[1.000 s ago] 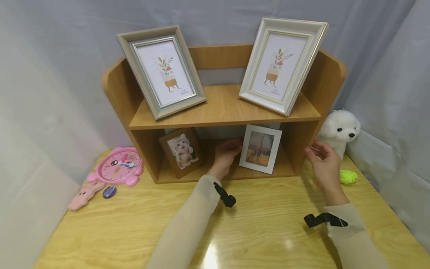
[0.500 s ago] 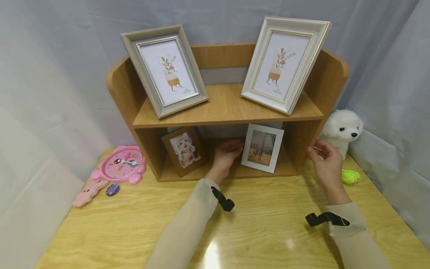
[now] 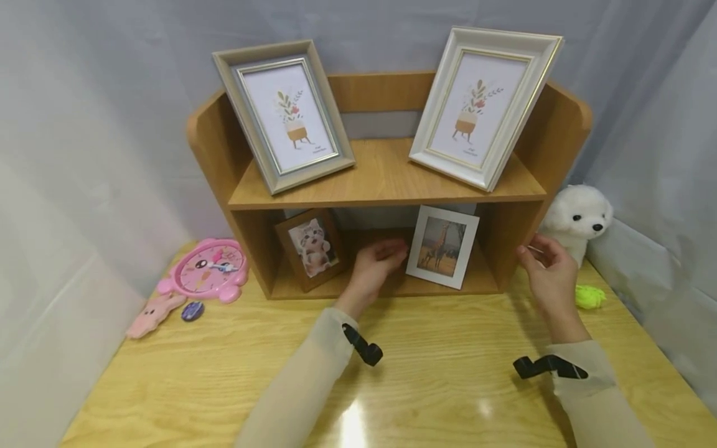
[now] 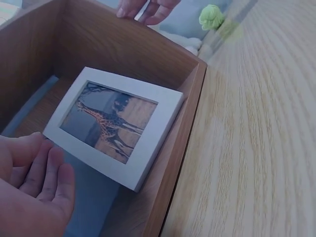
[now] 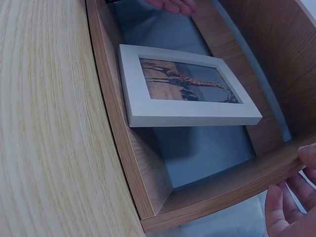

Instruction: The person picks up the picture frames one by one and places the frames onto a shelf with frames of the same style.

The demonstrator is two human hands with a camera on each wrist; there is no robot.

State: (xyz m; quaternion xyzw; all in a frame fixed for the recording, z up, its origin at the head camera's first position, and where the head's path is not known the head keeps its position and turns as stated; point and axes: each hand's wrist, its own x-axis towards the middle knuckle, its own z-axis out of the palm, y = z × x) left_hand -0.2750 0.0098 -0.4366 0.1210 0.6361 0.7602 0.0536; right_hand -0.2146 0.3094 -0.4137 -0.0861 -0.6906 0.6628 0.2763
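Note:
In the head view, my left hand (image 3: 374, 264) reaches into the lower level of a wooden shelf (image 3: 386, 174), its fingers loosely bent. Its fingertips are close to the left edge of a white picture frame (image 3: 442, 247) with a giraffe photo, which stands tilted back there; the left wrist view shows the thumb near a corner of this frame (image 4: 94, 153). Outside the shelf's right side panel (image 3: 506, 249), my right hand (image 3: 551, 280) has its fingertips at the panel's edge, fingers loosely bent. To the left of my left hand stands a brown frame (image 3: 291, 252) with a kitten photo.
A grey-beige frame (image 3: 336, 134) and a larger white frame (image 3: 454, 155) stand on the upper level. A pink clock (image 3: 190, 267), a pink rabbit (image 3: 151, 317) and a small blue round item (image 3: 192, 311) lie left. A white plush dog (image 3: 577, 214) and a yellow-green fuzzy thing (image 3: 589, 297) are right.
My left hand has drawn slightly back toward the shelf's front, away from the giraffe frame. The head view has shifted, so everything sits farther right. My right hand stays by the panel.

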